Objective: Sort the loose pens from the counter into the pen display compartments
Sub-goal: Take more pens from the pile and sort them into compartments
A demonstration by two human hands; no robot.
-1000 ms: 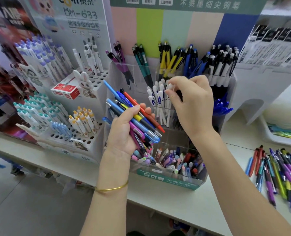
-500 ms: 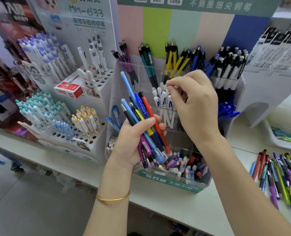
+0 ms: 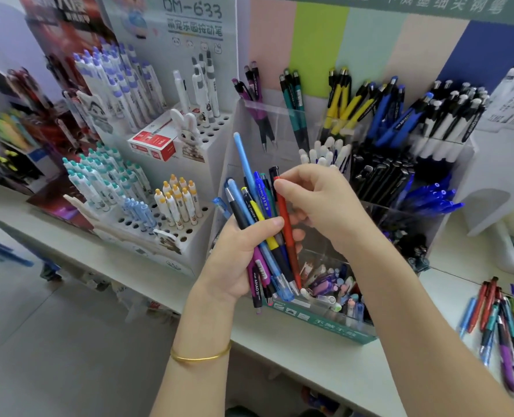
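In front of the pen display [image 3: 319,322], the left hand [image 3: 237,260] grips a bundle of pens [image 3: 251,206] – the right hand [image 3: 325,206] pinches the top of its red pen [image 3: 286,227]

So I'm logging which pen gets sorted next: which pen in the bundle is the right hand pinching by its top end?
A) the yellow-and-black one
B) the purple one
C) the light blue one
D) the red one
D: the right hand pinches the top of the red pen, whose lower part sits in the bundle of pens that the left hand grips.
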